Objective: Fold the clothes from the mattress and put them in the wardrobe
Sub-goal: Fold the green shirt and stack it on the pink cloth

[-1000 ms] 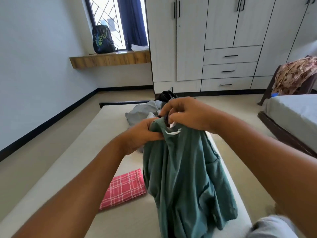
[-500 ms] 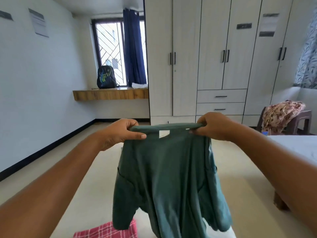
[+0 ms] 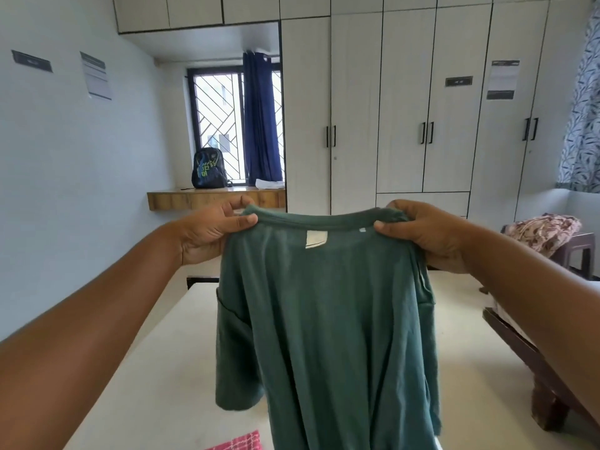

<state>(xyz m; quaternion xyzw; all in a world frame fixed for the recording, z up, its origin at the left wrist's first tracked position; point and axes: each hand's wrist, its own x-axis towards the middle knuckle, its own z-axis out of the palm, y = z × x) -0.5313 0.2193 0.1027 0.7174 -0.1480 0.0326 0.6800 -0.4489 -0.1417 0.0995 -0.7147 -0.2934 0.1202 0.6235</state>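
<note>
Above the mattress, left hand and right hand each pinch a shoulder of the hanging green shirt.

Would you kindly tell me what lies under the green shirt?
Under the green shirt: the pale mattress and a corner of a pink checked cloth. Anything directly behind the fabric is hidden.

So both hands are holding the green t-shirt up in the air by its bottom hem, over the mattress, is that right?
Not quite. The head view shows the left hand and the right hand pinching the green t-shirt at its collar end, on either side of the neckline, not by the bottom hem. The rest is right: it hangs in the air over the mattress.
</note>
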